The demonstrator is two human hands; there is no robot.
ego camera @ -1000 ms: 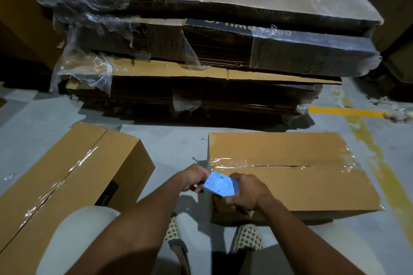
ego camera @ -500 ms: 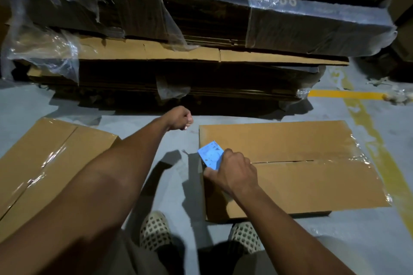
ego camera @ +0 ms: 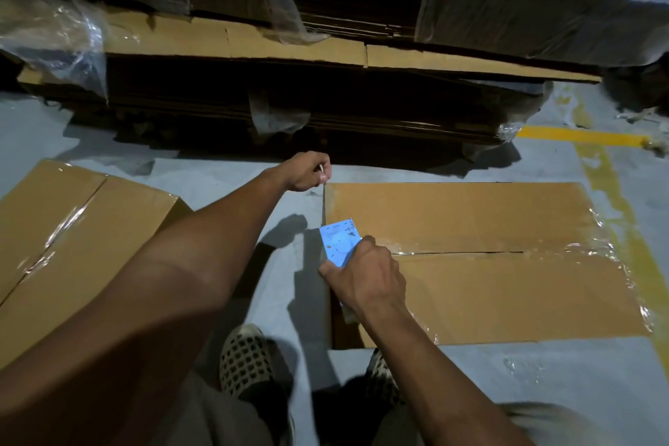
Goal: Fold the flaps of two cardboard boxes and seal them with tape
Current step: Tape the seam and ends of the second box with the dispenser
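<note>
Left hand (ego camera: pixel 307 170) now reaching further out, fingers pinching tape end; right hand (ego camera: pixel 365 273) gripping blue tape roll (ego camera: pixel 338 241) over right box (ego camera: pixel 506 286) left edge; strip lengthening for sealing; left box (ego camera: pixel 72 246) sitting taped on floor.

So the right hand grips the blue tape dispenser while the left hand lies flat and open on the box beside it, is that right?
Not quite. In the head view the right hand does grip the blue tape dispenser, but the left hand pinches the pulled-out tape end beyond the box's far corner.
</note>
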